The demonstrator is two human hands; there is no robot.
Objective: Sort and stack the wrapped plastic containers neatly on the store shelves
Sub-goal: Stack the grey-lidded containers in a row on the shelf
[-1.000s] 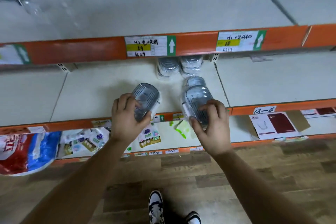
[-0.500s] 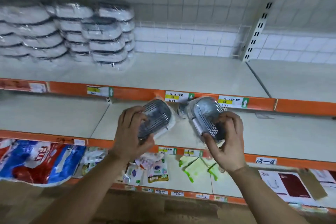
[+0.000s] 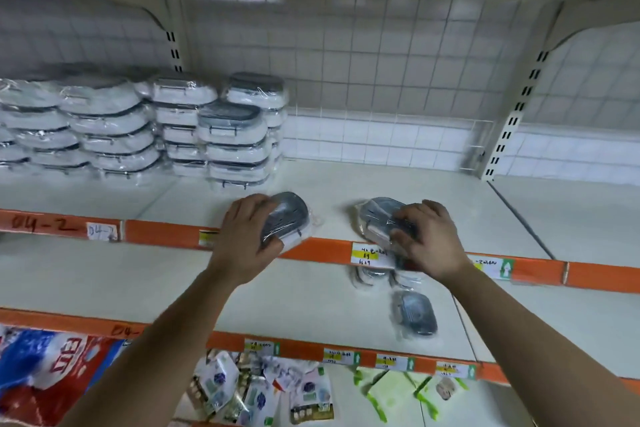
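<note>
Where the shelf point(image 3: 450, 198) has its front edge, the L box point(image 3: 291, 217) is gripped by the L hand point(image 3: 242, 241) & the R box point(image 3: 379, 215) by the R hand point(image 3: 431, 243). Stacks point(image 3: 173, 128) are seen back left.

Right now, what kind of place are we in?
Most likely a retail store aisle: orange-edged shelves carry price labels and handwritten bay codes, identical wrapped containers sit stacked as stock, and packaged goods lie on a lower shelf. The left hand and right hand each grip one more.
</note>
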